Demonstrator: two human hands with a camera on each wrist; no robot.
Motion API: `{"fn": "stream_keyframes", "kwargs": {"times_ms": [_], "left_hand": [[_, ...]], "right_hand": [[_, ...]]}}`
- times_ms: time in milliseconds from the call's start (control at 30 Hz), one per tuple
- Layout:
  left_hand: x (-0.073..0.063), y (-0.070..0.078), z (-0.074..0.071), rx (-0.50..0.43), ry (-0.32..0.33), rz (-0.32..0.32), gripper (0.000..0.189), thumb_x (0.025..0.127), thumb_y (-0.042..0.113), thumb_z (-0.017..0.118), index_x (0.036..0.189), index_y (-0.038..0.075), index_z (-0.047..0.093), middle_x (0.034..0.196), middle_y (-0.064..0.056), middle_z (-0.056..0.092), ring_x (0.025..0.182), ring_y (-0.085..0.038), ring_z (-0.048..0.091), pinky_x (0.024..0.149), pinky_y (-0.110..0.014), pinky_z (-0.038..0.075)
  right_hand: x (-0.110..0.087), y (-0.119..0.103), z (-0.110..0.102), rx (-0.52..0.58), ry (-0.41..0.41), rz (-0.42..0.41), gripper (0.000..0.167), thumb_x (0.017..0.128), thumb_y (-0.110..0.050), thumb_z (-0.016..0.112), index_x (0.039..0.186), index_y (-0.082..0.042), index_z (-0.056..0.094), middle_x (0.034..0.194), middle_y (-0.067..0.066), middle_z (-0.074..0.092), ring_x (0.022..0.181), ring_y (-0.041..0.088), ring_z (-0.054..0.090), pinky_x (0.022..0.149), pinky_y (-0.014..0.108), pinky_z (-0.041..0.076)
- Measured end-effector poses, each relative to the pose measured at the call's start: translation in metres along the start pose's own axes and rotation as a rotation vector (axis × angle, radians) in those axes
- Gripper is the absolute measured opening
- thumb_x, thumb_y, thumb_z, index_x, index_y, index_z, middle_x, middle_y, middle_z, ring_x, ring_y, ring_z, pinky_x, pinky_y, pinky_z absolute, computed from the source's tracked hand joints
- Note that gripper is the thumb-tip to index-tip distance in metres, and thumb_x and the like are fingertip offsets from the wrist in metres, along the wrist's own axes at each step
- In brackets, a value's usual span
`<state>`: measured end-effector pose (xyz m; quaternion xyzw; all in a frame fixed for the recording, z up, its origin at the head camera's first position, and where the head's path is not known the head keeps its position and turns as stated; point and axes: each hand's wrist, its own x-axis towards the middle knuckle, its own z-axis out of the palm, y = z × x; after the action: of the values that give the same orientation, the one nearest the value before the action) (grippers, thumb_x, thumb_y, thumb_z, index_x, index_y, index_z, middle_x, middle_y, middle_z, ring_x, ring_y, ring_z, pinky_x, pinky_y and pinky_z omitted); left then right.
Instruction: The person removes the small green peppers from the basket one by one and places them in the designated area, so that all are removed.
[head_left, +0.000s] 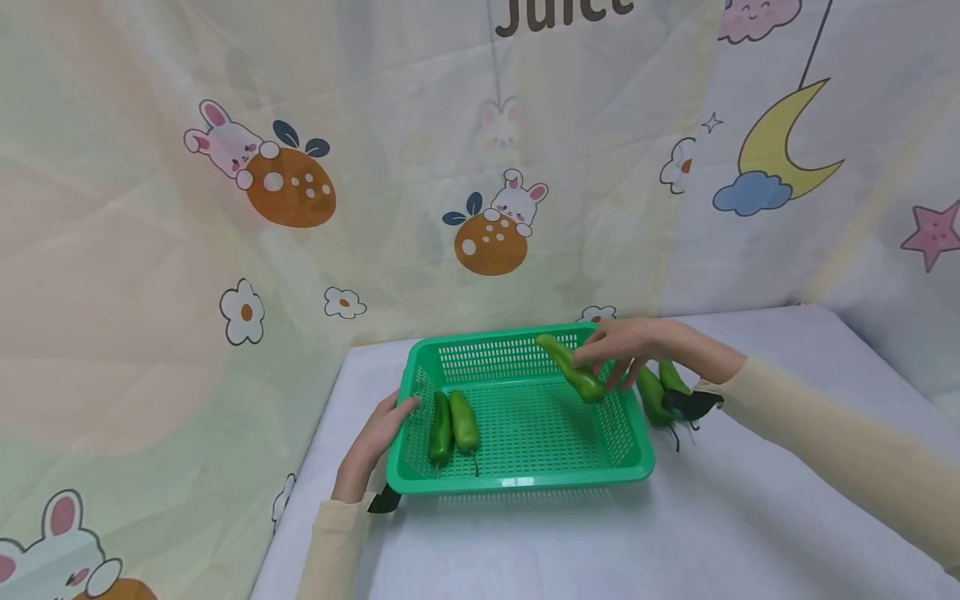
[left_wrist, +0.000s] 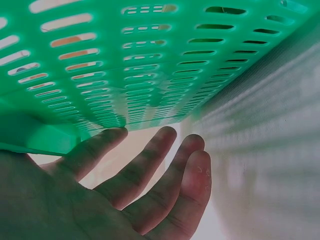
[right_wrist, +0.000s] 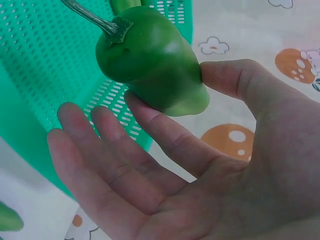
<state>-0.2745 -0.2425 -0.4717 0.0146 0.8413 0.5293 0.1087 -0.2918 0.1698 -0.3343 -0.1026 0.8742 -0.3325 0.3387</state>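
Note:
A green chili pepper is pinched between thumb and fingertips of my right hand, above the right part of the green plastic basket. In the right wrist view the pepper shows its stem, and the other fingers stand apart from it. My left hand holds the basket's left rim, thumb over the edge. Its fingers lie outside against the perforated wall in the left wrist view. Two green peppers lie side by side at the left inside the basket.
More green peppers lie on the white-covered table just right of the basket, partly hidden by the right hand and its black wrist strap. A printed cloth curtain hangs behind the table.

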Motion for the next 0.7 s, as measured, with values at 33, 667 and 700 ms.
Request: {"fn": "stream_keyframes", "kwargs": {"times_ms": [33, 667, 700], "left_hand": [[0.0, 0.0, 0.0, -0.002, -0.001, 0.001, 0.058, 0.105, 0.041, 0.045, 0.155, 0.012, 0.038, 0.129, -0.02, 0.064, 0.1, -0.024, 0.07, 0.085, -0.04, 0.059], [0.0, -0.001, 0.0, -0.002, -0.001, -0.004, 0.059, 0.105, 0.04, 0.045, 0.155, 0.011, 0.036, 0.13, -0.021, 0.064, 0.1, -0.024, 0.07, 0.084, -0.041, 0.059], [0.0, -0.001, 0.0, -0.002, 0.0, -0.004, 0.058, 0.105, 0.04, 0.045, 0.155, 0.011, 0.037, 0.129, -0.021, 0.065, 0.099, -0.024, 0.07, 0.084, -0.041, 0.059]], "right_hand": [[-0.002, 0.001, -0.001, -0.005, 0.003, -0.004, 0.056, 0.095, -0.048, 0.06, 0.133, -0.007, 0.062, 0.128, 0.02, 0.062, 0.098, 0.027, 0.074, 0.082, 0.043, 0.061], [-0.027, 0.026, -0.018, -0.002, 0.005, -0.021, 0.06, 0.099, -0.046, 0.056, 0.136, 0.001, 0.056, 0.136, 0.024, 0.056, 0.099, 0.023, 0.072, 0.086, 0.043, 0.06], [-0.028, 0.028, -0.019, -0.002, 0.01, -0.019, 0.058, 0.099, -0.046, 0.056, 0.133, 0.0, 0.058, 0.134, 0.023, 0.056, 0.097, 0.022, 0.072, 0.085, 0.042, 0.061]]}}
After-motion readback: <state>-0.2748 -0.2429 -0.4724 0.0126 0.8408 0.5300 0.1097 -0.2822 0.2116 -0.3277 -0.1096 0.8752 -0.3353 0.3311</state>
